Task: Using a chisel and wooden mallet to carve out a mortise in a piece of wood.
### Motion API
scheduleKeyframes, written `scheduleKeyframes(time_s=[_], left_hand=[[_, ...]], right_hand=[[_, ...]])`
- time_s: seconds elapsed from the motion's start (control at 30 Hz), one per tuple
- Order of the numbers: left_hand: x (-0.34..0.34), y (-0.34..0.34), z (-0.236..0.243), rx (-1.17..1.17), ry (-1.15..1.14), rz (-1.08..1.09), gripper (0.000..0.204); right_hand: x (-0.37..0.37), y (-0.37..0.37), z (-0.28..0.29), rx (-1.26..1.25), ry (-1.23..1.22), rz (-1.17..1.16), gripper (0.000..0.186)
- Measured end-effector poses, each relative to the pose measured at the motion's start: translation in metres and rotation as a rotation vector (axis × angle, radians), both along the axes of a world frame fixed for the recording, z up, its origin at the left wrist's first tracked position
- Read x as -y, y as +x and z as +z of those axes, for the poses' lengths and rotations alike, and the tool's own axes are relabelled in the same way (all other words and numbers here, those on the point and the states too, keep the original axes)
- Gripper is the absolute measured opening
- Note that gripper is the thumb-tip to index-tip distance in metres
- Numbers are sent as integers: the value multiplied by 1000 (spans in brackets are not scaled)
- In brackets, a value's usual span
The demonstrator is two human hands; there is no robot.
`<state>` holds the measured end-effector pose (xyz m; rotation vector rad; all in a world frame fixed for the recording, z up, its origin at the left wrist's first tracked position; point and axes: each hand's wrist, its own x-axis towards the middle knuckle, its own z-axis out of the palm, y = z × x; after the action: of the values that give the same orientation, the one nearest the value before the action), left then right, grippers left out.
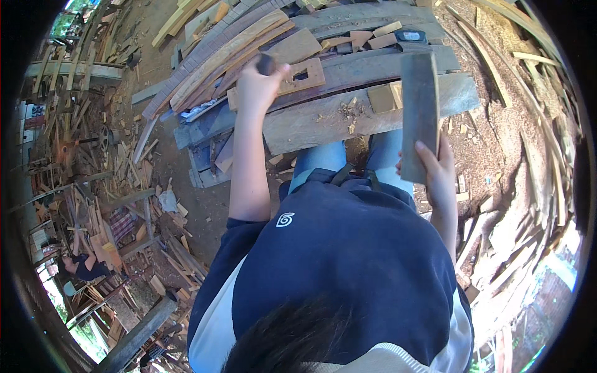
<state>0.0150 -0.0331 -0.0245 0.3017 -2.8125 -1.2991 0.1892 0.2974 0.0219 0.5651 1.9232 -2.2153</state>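
Observation:
My left hand (263,87) is closed around a small dark rounded object (266,63), whose kind I cannot make out. Close beside that hand, a light wooden piece with a rectangular slot (316,73) lies on the bench of rough planks (298,132). My right hand (437,166) grips the lower end of a flat grey-brown board (419,112). The board is held up at the bench's right side, its long side pointing away from me. Two short wood blocks (382,98) sit on the front plank, with shavings (352,112) to their left.
Long wood strips (230,56) are stacked at the bench's far left. A dark tool with a pale panel (411,36) lies at the back right. Offcuts and long slats (485,62) cover the ground at right. Another person (87,267) is among wood piles at far left.

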Motion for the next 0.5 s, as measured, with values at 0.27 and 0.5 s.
scheduleKeyframes(time_s=[0.27, 0.5], left_hand=[[-5, -3, -49, 181, -318, -98, 66], [-15, 7, -51, 115, -365, 5, 61]], right_hand=[[25, 24, -40, 148, -67, 129, 32], [32, 14, -61, 88, 79, 265, 27]])
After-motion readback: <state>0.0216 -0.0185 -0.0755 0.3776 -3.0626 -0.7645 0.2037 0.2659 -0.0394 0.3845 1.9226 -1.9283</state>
